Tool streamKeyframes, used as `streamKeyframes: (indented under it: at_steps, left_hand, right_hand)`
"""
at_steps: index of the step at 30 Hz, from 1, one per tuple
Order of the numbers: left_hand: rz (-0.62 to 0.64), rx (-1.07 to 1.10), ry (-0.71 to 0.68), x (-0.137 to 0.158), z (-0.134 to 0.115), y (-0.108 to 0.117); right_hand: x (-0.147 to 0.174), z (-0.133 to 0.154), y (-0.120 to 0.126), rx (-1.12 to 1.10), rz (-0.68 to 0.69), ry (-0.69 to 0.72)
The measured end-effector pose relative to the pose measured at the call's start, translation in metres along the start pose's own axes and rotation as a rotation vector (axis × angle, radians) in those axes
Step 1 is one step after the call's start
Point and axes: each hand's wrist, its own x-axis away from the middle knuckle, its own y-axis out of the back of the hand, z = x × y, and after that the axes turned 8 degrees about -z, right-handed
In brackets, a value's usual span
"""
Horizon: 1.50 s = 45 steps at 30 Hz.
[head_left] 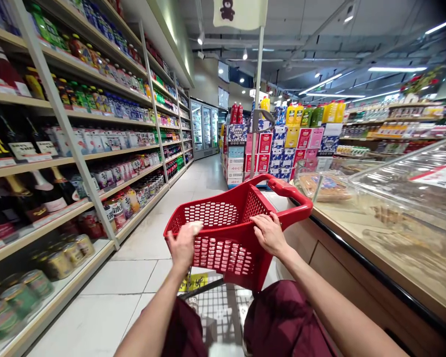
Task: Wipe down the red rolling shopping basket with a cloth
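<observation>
A red plastic shopping cart [211, 210] with a perforated basket stands sideways right in front of my legs. My left hand [183, 244] is closed over the near rim, by the basket's left end. Something small and whitish [196, 227] shows at that hand's thumb side; I cannot make out what it is. Closer to the cart's handle [303, 201], my right hand [270, 233] grips the same rim, its fingers bent over the edge. The handle itself points right, untouched. Little of the basket's floor shows.
Shelves of bottles and cans [130, 163] line the left side. A glass-covered food counter [357, 220] stands close on the right. Stacked drink cartons [258, 153] rise behind the cart beside a pole [259, 64]. Glass-door fridges [204, 126] stand at the aisle's far end.
</observation>
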Motion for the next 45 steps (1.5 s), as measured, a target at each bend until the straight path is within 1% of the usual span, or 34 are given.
streamKeyframes:
  at_steps: [1,2,3,4,6,7,8,9,12,13,14,15,17,18,19,20,23,24,25,26,29,30,31,32,35,36,37,38,39,41,42,43,44,45]
  left_hand:
    - [-0.016,-0.028,0.083,0.000,0.006,0.001]
    - [-0.024,-0.042,0.126,0.000,0.009,0.001]
    - [-0.019,-0.036,0.115,0.001,0.007,0.000]
    - [-0.001,-0.009,0.052,0.002,0.002,-0.002]
    - [0.037,0.064,-0.125,0.002,-0.012,-0.006]
    - [0.048,0.092,-0.191,0.002,-0.018,-0.008]
    - [0.053,0.105,-0.222,0.001,-0.019,-0.010]
    - [0.043,0.098,-0.200,0.000,-0.018,-0.010]
    - [-0.037,0.003,0.053,-0.004,-0.006,-0.009]
    - [-0.048,-0.013,0.097,-0.004,-0.006,-0.009]
    - [-0.042,-0.008,0.085,-0.004,-0.010,-0.009]
    - [-0.020,0.017,0.019,-0.004,-0.017,-0.010]
    - [0.032,0.089,-0.171,-0.004,-0.033,-0.012]
    - [0.048,0.110,-0.236,-0.004,-0.037,-0.013]
    - [0.055,0.116,-0.261,-0.004,-0.037,-0.013]
    - [0.052,0.102,-0.237,-0.004,-0.033,-0.013]
    - [0.006,0.001,0.002,-0.005,-0.012,-0.012]
    - [0.000,-0.019,0.054,-0.005,-0.010,-0.012]
    - [0.006,-0.018,0.059,-0.005,-0.012,-0.011]
    - [0.025,0.003,0.015,-0.005,-0.018,-0.011]
    - [0.087,0.104,-0.198,-0.007,-0.043,-0.011]
    - [0.096,0.117,-0.220,-0.008,-0.045,-0.011]
    - [0.098,0.109,-0.192,-0.009,-0.041,-0.010]
    - [0.091,0.083,-0.120,-0.011,-0.032,-0.009]
    - [0.016,-0.027,0.187,-0.012,0.005,-0.008]
    - [-0.006,-0.044,0.242,-0.011,0.012,-0.008]
    - [-0.014,-0.039,0.243,-0.009,0.014,-0.008]
    - [-0.006,-0.014,0.193,-0.006,0.010,-0.009]
    - [0.012,0.026,0.111,-0.002,0.001,-0.010]
    - [0.050,0.131,-0.069,0.004,-0.024,-0.010]
    - [0.058,0.184,-0.122,0.007,-0.036,-0.010]
    - [0.066,0.243,-0.153,0.008,-0.046,-0.008]
    - [0.067,0.304,-0.145,0.009,-0.053,-0.007]
    - [0.057,0.369,-0.091,0.008,-0.057,-0.005]
  right_hand:
    - [0.000,0.000,-0.001,0.002,-0.005,-0.007]
    - [0.000,0.001,-0.002,0.003,-0.012,-0.020]
    - [-0.001,0.001,-0.003,0.003,-0.018,-0.035]
    - [-0.001,0.001,-0.004,0.001,-0.019,-0.047]
    - [-0.002,-0.001,-0.003,-0.012,-0.005,-0.050]
    - [-0.003,-0.001,-0.003,-0.020,0.007,-0.043]
    - [-0.003,-0.002,-0.002,-0.027,0.021,-0.034]
    - [-0.003,-0.002,-0.001,-0.033,0.032,-0.024]
    - [-0.004,-0.001,0.001,-0.031,0.035,-0.024]
    - [-0.003,0.000,0.001,-0.023,0.025,-0.032]
    - [-0.003,0.001,0.000,-0.014,0.015,-0.040]
    - [-0.003,0.002,0.000,-0.003,0.006,-0.046]
    - [-0.004,0.003,0.000,0.013,0.004,-0.039]
    - [-0.004,0.003,0.000,0.019,0.009,-0.027]
    - [-0.004,0.003,-0.001,0.024,0.015,-0.013]
    - [-0.004,0.002,-0.001,0.027,0.020,0.001]
    - [-0.004,0.003,-0.003,0.030,0.001,0.006]
    - [-0.004,0.003,-0.004,0.029,-0.014,-0.006]
    - [-0.003,0.004,-0.006,0.028,-0.029,-0.019]
    - [-0.003,0.005,-0.006,0.027,-0.041,-0.028]
    - [-0.001,0.007,-0.006,0.018,-0.053,-0.019]
    - [0.000,0.007,-0.006,0.014,-0.050,-0.010]
    - [0.000,0.007,-0.005,0.011,-0.047,-0.003]
    - [0.001,0.007,-0.004,0.008,-0.046,0.001]
    - [0.003,0.008,-0.003,-0.004,-0.069,-0.003]
    - [0.004,0.008,-0.003,-0.009,-0.082,-0.009]
    - [0.004,0.009,-0.003,-0.014,-0.094,-0.015]
    - [0.004,0.009,-0.004,-0.019,-0.102,-0.023]
    - [0.004,0.009,-0.003,-0.023,-0.107,-0.030]
    - [0.003,0.009,-0.002,-0.035,-0.109,-0.044]
    - [0.003,0.009,-0.001,-0.046,-0.110,-0.050]
    - [0.003,0.009,-0.001,-0.065,-0.115,-0.056]
    - [0.004,0.010,0.000,-0.094,-0.127,-0.064]
    - [0.006,0.014,0.000,-0.137,-0.145,-0.078]
